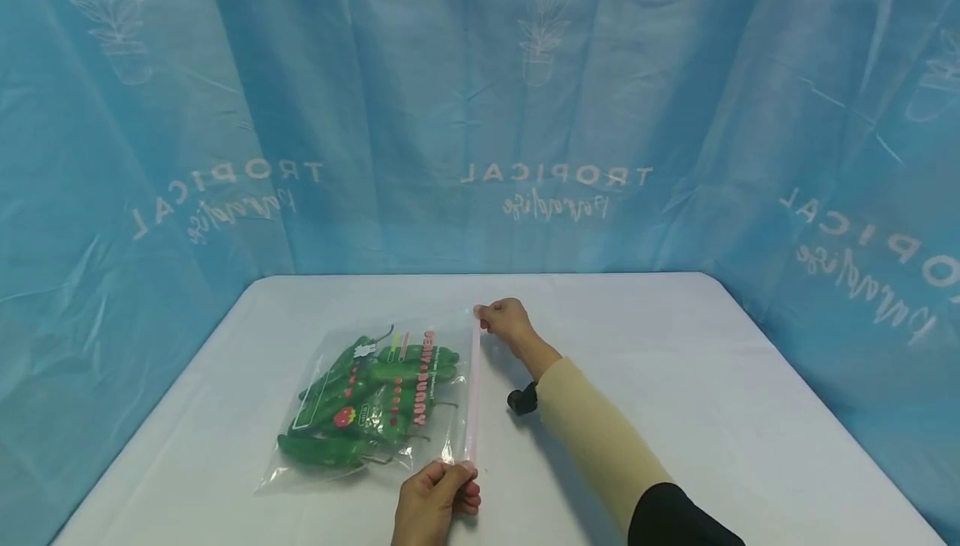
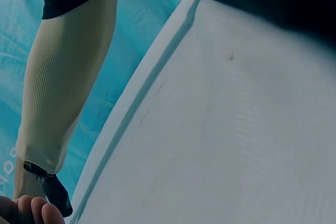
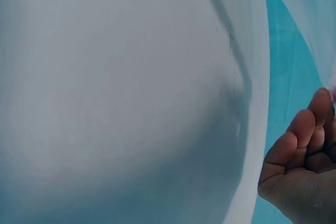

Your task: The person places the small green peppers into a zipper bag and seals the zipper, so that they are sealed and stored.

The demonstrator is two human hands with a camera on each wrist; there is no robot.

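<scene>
Blue curtains printed with "TROPICAL" hang around a white table, and on this table lies a clear zip bag with green chili peppers inside, left of the middle. Its pink zip strip is on the side toward the right and runs from the near end to the far end.

The left hand pinches the near end of the strip between thumb and curled fingers. The right hand, with a beige sleeve on its forearm, pinches the far end in the same way. Both wrist views show mostly the table surface and only fingertips, so the exact contact is better judged from the head view.

The step in hand seems to be closing or checking the seal. To do it well, I think the strip should be kept straight and a little tight between both hands, so the two tracks meet. Then one hand should hold its corner while the other presses along the strip without skipping any part. The peppers lie near the strip, so their stems should be kept away from the seal.
</scene>
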